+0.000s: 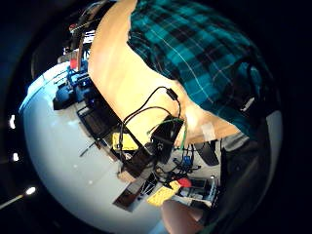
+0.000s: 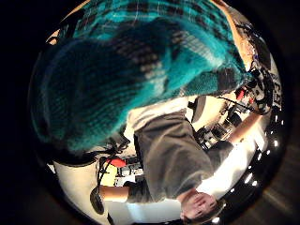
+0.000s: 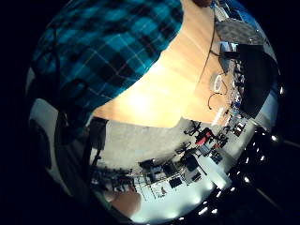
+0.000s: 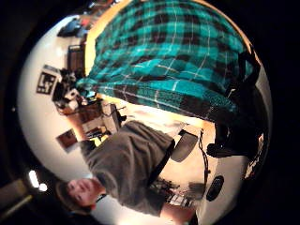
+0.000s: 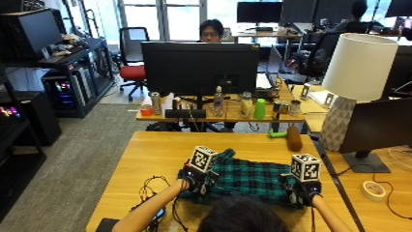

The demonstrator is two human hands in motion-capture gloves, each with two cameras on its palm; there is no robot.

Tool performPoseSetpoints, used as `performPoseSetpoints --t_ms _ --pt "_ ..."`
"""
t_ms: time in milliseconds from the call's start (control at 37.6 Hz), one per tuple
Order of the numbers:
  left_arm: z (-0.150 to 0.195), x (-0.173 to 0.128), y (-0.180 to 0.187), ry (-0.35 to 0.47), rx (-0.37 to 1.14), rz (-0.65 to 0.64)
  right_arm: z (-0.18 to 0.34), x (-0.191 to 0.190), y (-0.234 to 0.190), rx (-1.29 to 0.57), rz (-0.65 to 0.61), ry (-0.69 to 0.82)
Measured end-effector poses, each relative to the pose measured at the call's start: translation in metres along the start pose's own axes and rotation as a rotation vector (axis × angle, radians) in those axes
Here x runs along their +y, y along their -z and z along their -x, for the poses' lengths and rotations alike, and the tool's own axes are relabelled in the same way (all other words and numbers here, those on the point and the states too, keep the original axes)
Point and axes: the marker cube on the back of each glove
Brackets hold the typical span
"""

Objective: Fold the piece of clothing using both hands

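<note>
A teal and black plaid garment (image 5: 248, 178) lies on the wooden table (image 5: 161, 154) just in front of me. My left hand (image 5: 193, 182) grips its near left corner and my right hand (image 5: 299, 192) grips its near right corner. The near edge is raised off the table. The plaid cloth (image 2: 117, 70) fills much of the left thumb side view, bunched close to the palm. In the right thumb side view a folded edge of the cloth (image 4: 168, 56) runs to my dark fingers (image 4: 236, 103). The other palm views show the cloth (image 1: 195, 48) (image 3: 108, 51) over bare table (image 3: 164, 89).
A brown cylinder (image 5: 294, 138) and a green object (image 5: 277, 134) lie at the table's far edge. Cables (image 5: 151, 186) and a black device (image 5: 157, 215) sit near my left forearm. A lamp (image 5: 351, 87), a monitor (image 5: 380, 125) and a tape roll (image 5: 372, 190) stand to the right.
</note>
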Motion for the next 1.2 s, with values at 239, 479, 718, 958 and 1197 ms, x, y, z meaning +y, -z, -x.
performPoseSetpoints --t_ms 239,479,718,958,1197 --pt "0.014 0.030 0.069 0.003 0.027 -0.038 0.004 0.015 0.072 0.066 -0.011 -0.023" --pt "0.037 -0.050 0.115 0.255 -0.010 -0.203 -0.031 -0.060 0.096 0.026 0.106 -0.200" --pt "0.023 -0.083 0.096 0.401 0.041 -0.074 -0.020 -0.089 0.075 -0.028 0.230 -0.343" --pt "0.038 -0.124 0.076 0.474 0.086 -0.232 -0.035 -0.103 0.062 0.040 0.039 -0.571" --pt "0.052 -0.078 0.121 0.477 0.158 -0.520 -0.112 -0.122 0.102 0.068 -0.235 -0.626"
